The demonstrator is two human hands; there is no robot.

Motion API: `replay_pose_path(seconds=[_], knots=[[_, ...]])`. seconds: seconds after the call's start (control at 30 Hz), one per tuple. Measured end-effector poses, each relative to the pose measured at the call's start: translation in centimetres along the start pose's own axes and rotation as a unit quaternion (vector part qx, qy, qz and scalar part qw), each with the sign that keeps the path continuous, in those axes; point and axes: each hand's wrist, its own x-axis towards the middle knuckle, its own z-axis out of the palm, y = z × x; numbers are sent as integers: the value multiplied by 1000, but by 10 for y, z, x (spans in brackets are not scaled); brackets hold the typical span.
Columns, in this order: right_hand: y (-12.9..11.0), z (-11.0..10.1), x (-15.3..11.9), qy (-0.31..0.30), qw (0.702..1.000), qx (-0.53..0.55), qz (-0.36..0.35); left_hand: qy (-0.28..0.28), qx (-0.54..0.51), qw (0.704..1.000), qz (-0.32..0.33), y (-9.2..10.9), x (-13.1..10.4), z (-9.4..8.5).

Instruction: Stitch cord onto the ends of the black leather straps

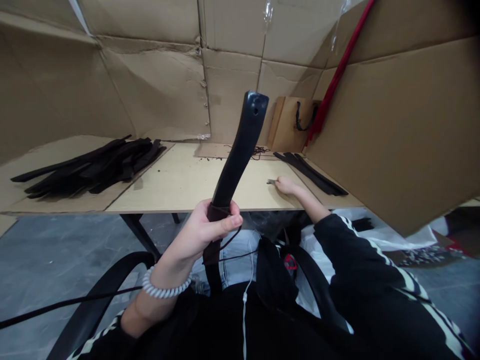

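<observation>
My left hand (215,225) is closed around a long, curved black strip (240,150) with a small hole near its top end. The strip stands upright in front of me, its lower part covered in dark brown material. A thin dark cord (234,240) hangs from beside my thumb and runs toward my lap. Over the right part of the table, my right hand (286,185) is closed on small metal scissors (271,182), whose tips point left. Most of the scissors is hidden in my fingers.
A heap of similar black strips (93,167) lies on cardboard at the left. A few more strips (313,175) lie at the right. Tangled dark cord (259,151) sits at the table's (176,182) back. Cardboard walls (232,75) enclose it, with a paper bag (288,122) in the corner.
</observation>
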Motion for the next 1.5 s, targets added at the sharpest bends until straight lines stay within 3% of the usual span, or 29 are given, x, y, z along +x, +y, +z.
replay_pose_path(seconds=[0.1,0.2,0.23,0.3,0.37,0.47,0.67,0.9,1.03,1.13,1.27,1.33,1.5], knots=[[-14,-18,-26,7,993,87,-77,-11,-8,1000,7,1,0,0],[-38,-47,-71,27,975,155,-159,-15,-15,1000,4,2,-1,1],[-48,-58,-89,29,963,180,-199,-15,-16,1000,2,2,-1,1],[-68,-80,-124,19,908,237,-346,-14,-17,1000,-3,2,-1,1],[-86,-97,-153,47,889,199,-411,-9,-19,1000,-6,1,-2,1],[-104,-113,-176,72,895,91,-431,8,-25,1000,-13,0,-2,1],[-115,-127,-171,84,897,-21,-433,12,1,1000,4,1,-2,1],[-124,-130,-164,8,890,6,-455,-12,3,1000,11,2,-1,3],[-130,-131,-158,-75,898,42,-433,-24,5,999,24,-2,1,0],[-130,-132,-149,-181,895,124,-387,-22,24,999,25,-4,1,-1],[-126,-133,-135,-352,848,216,-331,-29,49,998,27,-6,0,1],[-125,-135,-132,-373,835,231,-332,-33,51,998,29,-7,0,3],[-124,-143,-136,-366,841,223,-329,-34,40,998,29,-6,0,4]])
